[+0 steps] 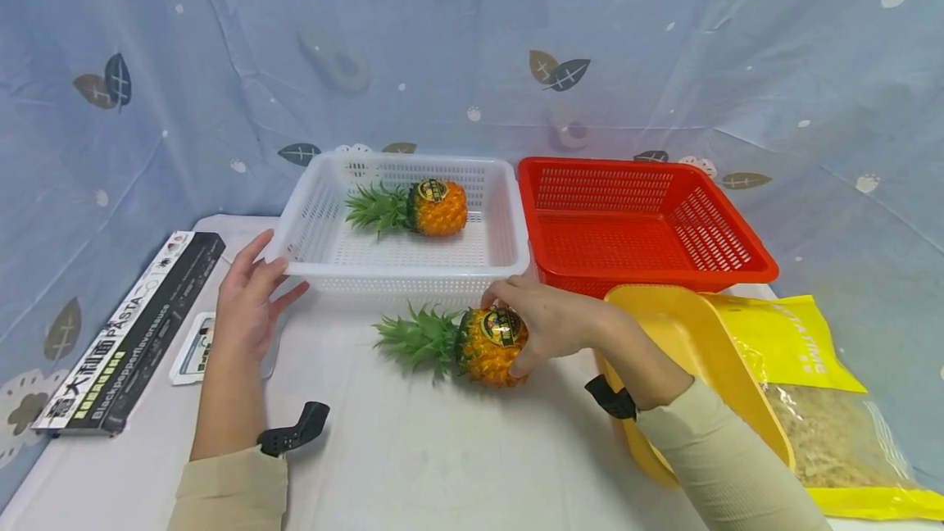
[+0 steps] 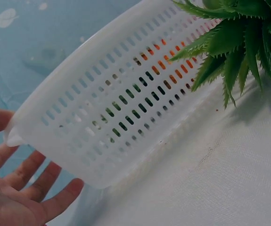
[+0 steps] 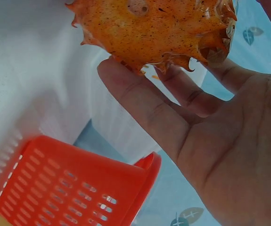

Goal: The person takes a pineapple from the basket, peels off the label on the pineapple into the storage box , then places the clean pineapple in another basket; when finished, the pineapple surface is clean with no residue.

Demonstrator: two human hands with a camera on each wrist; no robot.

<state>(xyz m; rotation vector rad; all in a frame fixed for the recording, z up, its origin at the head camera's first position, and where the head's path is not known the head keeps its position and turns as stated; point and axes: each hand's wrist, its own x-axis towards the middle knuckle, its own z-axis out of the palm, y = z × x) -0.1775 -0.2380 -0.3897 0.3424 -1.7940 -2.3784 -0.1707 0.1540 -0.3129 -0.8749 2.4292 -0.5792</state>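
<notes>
A small orange pineapple [image 1: 492, 347] with a green crown lies on its side on the white cloth, its crown pointing left. My right hand [image 1: 549, 322] grips its fruit end, thumb at the near side and fingers over the far side. In the right wrist view, fingertips meet the spiky orange skin. A second pineapple [image 1: 441, 210] lies inside the white basket [image 1: 398, 270], also crown to the left. My left hand [image 1: 251, 301] is at the basket's near left corner. In the left wrist view, a finger touches the rim corner and the others are spread below it.
A red basket [image 1: 649, 275] stands right of the white one. Nearer on the right are a yellow tray [image 1: 708, 351] and a yellow bag of pasta [image 1: 833, 424]. A long pasta box [image 1: 133, 334] and a white flat package [image 1: 193, 351] lie at left. Blue curtain hangs behind.
</notes>
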